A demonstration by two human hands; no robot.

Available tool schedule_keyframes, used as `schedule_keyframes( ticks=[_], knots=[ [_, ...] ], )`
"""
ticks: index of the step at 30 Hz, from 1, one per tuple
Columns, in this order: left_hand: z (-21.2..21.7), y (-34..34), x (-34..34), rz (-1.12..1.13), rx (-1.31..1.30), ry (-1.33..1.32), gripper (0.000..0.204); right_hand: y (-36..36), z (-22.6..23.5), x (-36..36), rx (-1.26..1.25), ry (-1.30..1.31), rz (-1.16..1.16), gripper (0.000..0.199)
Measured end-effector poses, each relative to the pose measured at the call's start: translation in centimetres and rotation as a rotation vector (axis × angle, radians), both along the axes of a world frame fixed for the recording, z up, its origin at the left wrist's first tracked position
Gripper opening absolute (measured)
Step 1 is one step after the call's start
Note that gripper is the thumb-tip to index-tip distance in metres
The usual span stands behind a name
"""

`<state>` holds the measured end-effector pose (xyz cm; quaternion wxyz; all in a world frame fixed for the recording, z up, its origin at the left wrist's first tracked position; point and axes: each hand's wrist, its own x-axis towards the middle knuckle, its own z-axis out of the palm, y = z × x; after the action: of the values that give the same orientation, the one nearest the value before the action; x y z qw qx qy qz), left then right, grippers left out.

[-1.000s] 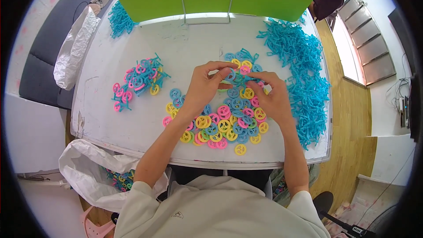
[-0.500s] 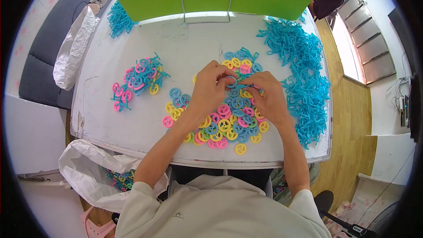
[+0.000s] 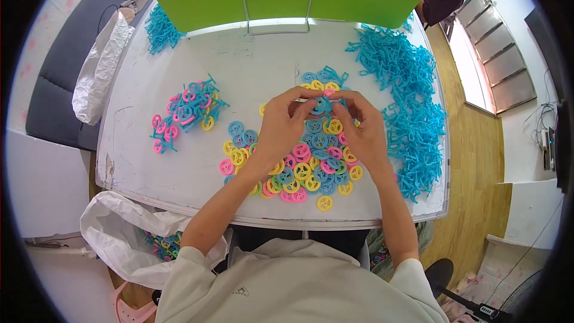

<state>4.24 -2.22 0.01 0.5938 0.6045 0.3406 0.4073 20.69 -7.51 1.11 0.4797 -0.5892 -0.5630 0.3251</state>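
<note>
While both hands meet over the counter (image 3: 179, 173), the left grip (image 3: 286, 121) and right grip (image 3: 357, 121) pinch a small blue piece (image 3: 320, 105) between their fingertips, directly above the wheel pile (image 3: 305, 170).

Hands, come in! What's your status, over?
Left hand and right hand pinch one blue wheel piece together. Loose wheel pile beneath. Nothing blocking, over.

Both hands (image 3: 323, 122) now slightly higher.
</note>
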Motion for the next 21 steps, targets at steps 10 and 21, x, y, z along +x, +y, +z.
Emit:
schedule_keyframes(
  ticks=[10, 21],
  knots=[
    [1.1, -0.6, 0.1, -0.003, -0.089, -0.091, 0.025, 0.1, 0.1, 0.3, -0.066, 0.204, 0.016, 0.03],
    [-0.4, -1.8, 1.1, 0.167, 0.122, -0.065, 0.024, -0.1, -0.4, -0.4, -0.151, 0.288, -0.083, 0.03]
  ],
)
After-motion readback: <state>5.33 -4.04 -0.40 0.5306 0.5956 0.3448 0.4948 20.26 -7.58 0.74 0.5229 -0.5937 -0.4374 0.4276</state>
